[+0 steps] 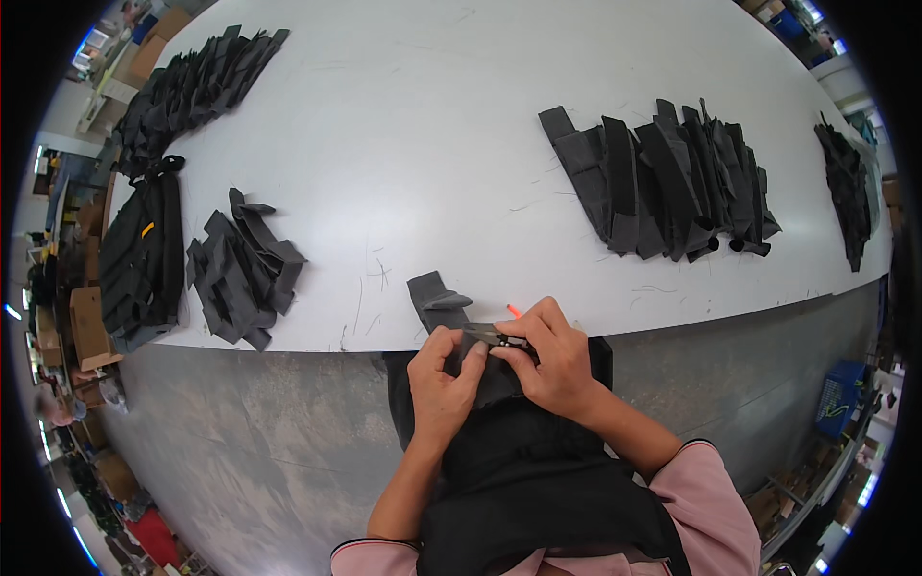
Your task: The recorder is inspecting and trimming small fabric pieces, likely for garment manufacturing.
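The left hand [442, 386] has a narrow grip, thumb and finger pinched at a dark strip [424, 291]. The right hand [555, 363] has its grip closed around small snips [488, 334], whose blades point left toward the pinched fabric. The strip lies at the near edge of the counter [413, 144], its far end flat on top with a flap curling up, its near part between the hands, in front of the apron [538, 490].

The step in hand looks like trimming, probably of a thread end; the cut point is too small to make out, and whether the blades touch the fabric I cannot tell. The next move seems to call for a steady left pinch and a short squeeze of the snips, blades clear of fingertips and cloth.

Similar strips lie in a small heap [240, 274] on the left and a larger pile [663, 182] on the right.
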`<state>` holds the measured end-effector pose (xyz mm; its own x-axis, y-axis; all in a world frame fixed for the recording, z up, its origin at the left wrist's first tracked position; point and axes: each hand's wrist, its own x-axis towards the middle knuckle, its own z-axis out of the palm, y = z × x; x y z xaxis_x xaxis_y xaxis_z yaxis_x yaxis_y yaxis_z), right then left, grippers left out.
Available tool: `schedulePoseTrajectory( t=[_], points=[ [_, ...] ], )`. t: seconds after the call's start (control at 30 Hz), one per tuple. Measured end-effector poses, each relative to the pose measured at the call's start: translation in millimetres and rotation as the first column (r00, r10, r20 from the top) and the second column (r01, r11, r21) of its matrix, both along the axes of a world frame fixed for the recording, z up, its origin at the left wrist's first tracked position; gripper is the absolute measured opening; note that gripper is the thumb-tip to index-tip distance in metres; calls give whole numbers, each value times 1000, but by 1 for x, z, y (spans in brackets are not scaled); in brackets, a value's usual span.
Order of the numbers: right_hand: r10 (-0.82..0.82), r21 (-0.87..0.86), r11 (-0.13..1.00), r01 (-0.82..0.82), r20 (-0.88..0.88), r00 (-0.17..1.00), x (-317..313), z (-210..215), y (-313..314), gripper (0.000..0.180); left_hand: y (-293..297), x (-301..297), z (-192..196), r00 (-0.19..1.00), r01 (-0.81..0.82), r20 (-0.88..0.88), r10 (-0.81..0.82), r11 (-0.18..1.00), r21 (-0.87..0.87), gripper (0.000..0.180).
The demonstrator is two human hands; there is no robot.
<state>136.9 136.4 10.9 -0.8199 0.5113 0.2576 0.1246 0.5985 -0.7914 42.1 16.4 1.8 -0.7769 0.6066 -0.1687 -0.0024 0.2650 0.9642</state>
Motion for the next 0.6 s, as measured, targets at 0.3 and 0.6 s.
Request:
schedulePoseTrajectory(
  t=[0.3, 0.6],
  points=[
    [-29, 54, 998, 32, -59, 998, 3, 1, 0, 22, 2, 1, 6, 999, 12, 43, -13, 1000, 21, 11],
    [-75, 11, 997, 76, -67, 995, 7, -2, -4, 24, 5, 5, 10, 946, 4, -320, -46, 991, -131, 13]
  ],
)
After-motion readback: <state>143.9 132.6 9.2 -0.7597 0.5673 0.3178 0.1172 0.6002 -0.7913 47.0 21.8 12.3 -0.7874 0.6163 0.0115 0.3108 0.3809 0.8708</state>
